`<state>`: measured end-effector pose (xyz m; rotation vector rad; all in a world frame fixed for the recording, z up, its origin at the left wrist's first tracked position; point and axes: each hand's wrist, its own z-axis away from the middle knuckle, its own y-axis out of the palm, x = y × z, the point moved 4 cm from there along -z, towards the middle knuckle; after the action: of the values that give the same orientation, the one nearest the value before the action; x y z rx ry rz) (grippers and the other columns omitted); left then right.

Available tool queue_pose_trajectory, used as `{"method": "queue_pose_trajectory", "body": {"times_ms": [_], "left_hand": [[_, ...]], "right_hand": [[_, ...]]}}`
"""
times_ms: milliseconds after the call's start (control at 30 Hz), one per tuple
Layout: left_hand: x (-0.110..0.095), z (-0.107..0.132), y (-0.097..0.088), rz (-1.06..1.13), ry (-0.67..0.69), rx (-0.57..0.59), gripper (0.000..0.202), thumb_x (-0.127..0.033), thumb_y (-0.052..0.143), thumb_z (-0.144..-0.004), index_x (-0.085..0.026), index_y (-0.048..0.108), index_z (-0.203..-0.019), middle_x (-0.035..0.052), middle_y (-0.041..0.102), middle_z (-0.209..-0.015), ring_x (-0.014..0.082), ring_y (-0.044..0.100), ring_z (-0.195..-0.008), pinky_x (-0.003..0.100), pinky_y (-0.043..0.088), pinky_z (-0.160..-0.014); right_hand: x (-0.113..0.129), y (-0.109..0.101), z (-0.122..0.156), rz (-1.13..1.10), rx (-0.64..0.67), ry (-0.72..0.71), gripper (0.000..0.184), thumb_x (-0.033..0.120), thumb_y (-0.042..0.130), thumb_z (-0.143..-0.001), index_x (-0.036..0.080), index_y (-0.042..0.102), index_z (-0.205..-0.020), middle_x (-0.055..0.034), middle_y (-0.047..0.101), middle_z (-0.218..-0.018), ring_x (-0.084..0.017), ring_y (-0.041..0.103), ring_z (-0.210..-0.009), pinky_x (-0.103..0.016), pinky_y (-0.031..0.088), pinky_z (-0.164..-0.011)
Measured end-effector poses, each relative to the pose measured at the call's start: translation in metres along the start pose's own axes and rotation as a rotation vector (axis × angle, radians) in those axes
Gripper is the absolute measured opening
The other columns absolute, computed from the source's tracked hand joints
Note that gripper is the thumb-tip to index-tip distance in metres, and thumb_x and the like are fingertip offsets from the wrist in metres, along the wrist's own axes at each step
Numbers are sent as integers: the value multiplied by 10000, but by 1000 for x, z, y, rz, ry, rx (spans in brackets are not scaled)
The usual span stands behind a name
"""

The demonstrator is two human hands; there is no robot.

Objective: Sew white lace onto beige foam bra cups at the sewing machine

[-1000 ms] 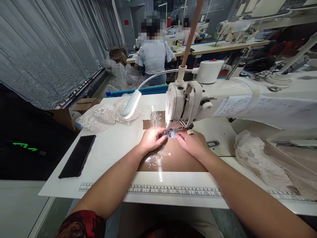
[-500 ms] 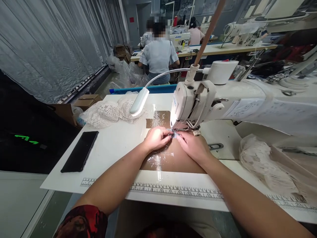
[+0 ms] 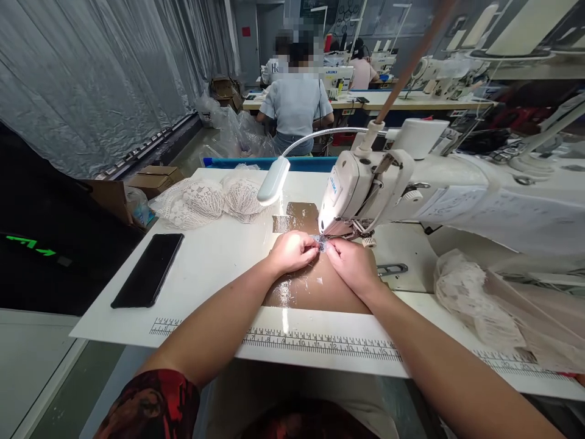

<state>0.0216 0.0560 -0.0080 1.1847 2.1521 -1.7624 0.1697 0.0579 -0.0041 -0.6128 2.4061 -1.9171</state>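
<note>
Just in front of the needle area of a white sewing machine, both hands pinch a small piece of grey-blue fabric. My left hand grips its left side, fingers closed together. On the right side, my right hand holds it between thumb and curled fingers. Beneath the hands lies a brown, shiny taped sheet on the white table. The fabric's finer shape is too small to make out. A lit lamp on a bendy neck shines from the left of the machine head.
White lace cups lie at the back left, with a black phone nearer. Pale lace and mesh fabric sits at the right. A printed ruler runs along the front edge. A co-worker sits ahead.
My hands have drawn slightly apart, and more of the grey-blue fabric shows between them, a little in front of the needle area. The camera view has shifted slightly.
</note>
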Motion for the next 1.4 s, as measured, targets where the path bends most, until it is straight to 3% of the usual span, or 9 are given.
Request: {"method": "queue_pose_trajectory", "body": {"times_ms": [167,367,467,600,800,967,1100,1267,1400], "left_hand": [[2,0,0,52,-44,-19,182,-238,540,-810,-190,715,-818,16,697,-804,164,619,-777,251,438,-704],[0,1,-4,144,-27,-124,190,-223,538,-819,-174,721,-834,28,687,-793,150,618,-752,247,457,-705],[-3,1,-3,243,-20,-109,205,-279,542,-837,-180,720,-850,26,693,-828,145,627,-776,238,465,-720],[1,-2,2,332,-111,-62,224,-332,554,-833,-180,718,-843,16,698,-840,142,629,-776,226,462,-698],[4,-2,8,419,-175,-10,282,-375,537,-837,-162,721,-838,9,698,-768,129,614,-699,210,457,-653],[5,-2,7,361,-190,-46,238,-311,518,-824,-157,680,-743,4,660,-710,121,581,-670,210,438,-628],[5,-2,7,348,-216,-58,221,-295,507,-821,-156,645,-717,-2,620,-663,108,535,-601,214,408,-574],[2,-2,4,277,-199,-62,217,-271,508,-810,-158,604,-651,-13,569,-605,104,494,-570,220,370,-550],[1,-2,4,270,-183,-49,209,-251,501,-806,-157,605,-651,-12,588,-625,108,513,-598,218,384,-578]], "right_hand": [[-4,-4,5,-54,-16,-23,261,282,445,-820,206,616,-637,-11,611,-591,-129,429,-534,-261,220,-536],[-2,-5,8,-141,14,-59,248,287,457,-797,202,493,-568,35,493,-519,-103,355,-506,-240,224,-523],[0,-3,7,-176,31,-66,282,312,450,-813,196,450,-556,36,469,-516,-100,365,-504,-243,217,-516],[3,0,6,-200,55,-85,327,337,444,-827,190,408,-537,33,441,-506,-103,379,-511,-251,209,-516],[4,2,5,-201,81,-116,308,304,454,-819,188,449,-534,25,508,-554,-107,378,-531,-257,212,-526],[4,-1,6,-192,96,-139,319,307,450,-837,194,508,-544,17,544,-573,-114,415,-543,-254,227,-534],[-2,-6,8,-132,85,-85,313,360,432,-878,217,612,-664,10,596,-588,-129,474,-540,-250,257,-537],[-3,-7,5,28,122,-19,296,361,431,-899,244,670,-1027,-26,714,-760,-176,593,-642,-257,299,-560],[5,-4,0,92,149,-44,314,385,402,-916,271,672,-1028,-19,732,-836,-177,619,-679,-262,295,-562]]}}
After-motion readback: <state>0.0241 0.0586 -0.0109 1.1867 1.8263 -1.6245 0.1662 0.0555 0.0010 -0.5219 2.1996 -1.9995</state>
